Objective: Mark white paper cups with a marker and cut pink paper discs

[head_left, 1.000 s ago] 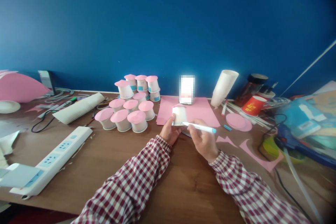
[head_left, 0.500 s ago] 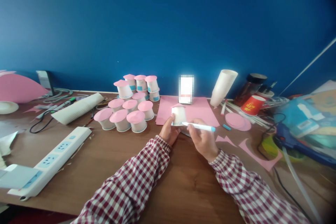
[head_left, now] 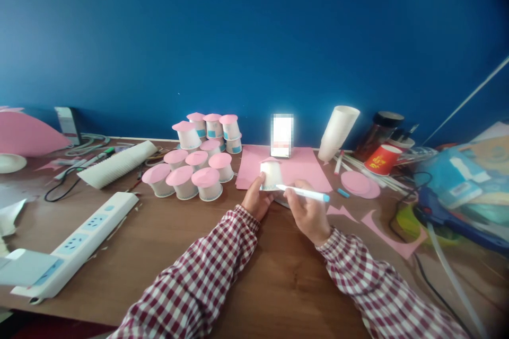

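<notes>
I log a white cup (head_left: 271, 176), inverted, pink-topped, mid-scene; white marker (head_left: 314, 194), blue-ended, near-level, just right.

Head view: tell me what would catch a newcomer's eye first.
Probably the glowing white, pixelated upright rectangle, centred before the deep blue wall. Next, left of it, the clustered white paper cups with pink paper tops. Below the rectangle, the left hand holds a white, pink-topped paper cup, and the right hand a slim white marker with a light-blue end.
</notes>
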`<action>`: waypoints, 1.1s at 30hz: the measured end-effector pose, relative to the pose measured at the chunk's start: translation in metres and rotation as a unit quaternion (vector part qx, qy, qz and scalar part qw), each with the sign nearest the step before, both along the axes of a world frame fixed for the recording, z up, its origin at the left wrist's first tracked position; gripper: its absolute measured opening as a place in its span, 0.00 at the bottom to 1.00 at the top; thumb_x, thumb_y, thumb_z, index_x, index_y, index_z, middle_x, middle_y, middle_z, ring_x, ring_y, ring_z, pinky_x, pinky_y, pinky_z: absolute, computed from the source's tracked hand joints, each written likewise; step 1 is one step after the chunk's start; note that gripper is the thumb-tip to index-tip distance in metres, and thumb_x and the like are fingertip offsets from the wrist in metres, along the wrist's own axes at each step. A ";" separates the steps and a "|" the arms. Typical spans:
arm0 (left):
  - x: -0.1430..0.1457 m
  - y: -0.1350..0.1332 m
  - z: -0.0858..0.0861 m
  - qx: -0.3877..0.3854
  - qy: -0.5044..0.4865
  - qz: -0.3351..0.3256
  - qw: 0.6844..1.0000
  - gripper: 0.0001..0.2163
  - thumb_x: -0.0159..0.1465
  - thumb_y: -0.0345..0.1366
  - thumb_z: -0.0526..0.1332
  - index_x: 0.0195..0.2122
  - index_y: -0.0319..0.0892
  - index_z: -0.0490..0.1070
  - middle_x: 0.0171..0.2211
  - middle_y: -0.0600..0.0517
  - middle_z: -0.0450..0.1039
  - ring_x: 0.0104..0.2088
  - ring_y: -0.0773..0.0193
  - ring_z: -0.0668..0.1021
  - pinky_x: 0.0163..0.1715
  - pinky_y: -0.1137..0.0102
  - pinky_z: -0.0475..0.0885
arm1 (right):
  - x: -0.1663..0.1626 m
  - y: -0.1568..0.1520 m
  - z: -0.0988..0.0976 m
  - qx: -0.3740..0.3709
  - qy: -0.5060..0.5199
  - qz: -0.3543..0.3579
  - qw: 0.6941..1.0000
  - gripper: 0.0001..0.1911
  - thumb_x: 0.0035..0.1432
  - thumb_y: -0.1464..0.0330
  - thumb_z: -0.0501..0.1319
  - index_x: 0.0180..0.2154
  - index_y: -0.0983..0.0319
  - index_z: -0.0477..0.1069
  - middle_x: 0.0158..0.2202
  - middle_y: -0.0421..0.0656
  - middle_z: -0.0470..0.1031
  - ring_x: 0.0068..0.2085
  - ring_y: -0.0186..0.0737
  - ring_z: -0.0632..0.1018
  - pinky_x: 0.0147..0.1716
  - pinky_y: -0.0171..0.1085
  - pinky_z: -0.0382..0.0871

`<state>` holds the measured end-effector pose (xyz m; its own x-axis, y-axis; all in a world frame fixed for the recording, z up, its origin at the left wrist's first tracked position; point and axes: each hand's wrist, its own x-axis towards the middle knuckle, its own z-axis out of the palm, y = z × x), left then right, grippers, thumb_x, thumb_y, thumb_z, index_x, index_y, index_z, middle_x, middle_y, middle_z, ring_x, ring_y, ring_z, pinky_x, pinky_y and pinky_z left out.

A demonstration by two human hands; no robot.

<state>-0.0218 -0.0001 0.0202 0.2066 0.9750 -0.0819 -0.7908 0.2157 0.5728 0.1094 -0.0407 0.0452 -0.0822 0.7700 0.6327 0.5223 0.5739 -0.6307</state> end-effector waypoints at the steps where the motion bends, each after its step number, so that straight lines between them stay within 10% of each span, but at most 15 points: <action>1: 0.000 0.000 0.000 0.000 0.000 -0.001 1.000 0.14 0.60 0.40 0.59 0.43 0.36 0.70 0.30 0.49 0.74 0.32 0.63 0.76 0.36 0.68 0.70 | 0.000 0.000 0.000 0.000 -0.002 -0.002 1.000 0.06 0.60 0.67 0.54 0.36 0.62 0.68 0.33 0.43 0.73 0.31 0.35 0.73 0.31 0.33 0.68; 33: -0.001 0.000 -0.004 0.014 -0.003 -0.010 1.000 0.12 0.59 0.40 0.59 0.38 0.36 0.71 0.32 0.49 0.74 0.33 0.63 0.76 0.37 0.68 0.70 | 0.001 0.002 0.002 -0.018 -0.039 0.000 0.999 0.09 0.61 0.66 0.52 0.32 0.61 0.67 0.27 0.41 0.70 0.27 0.35 0.71 0.29 0.35 0.65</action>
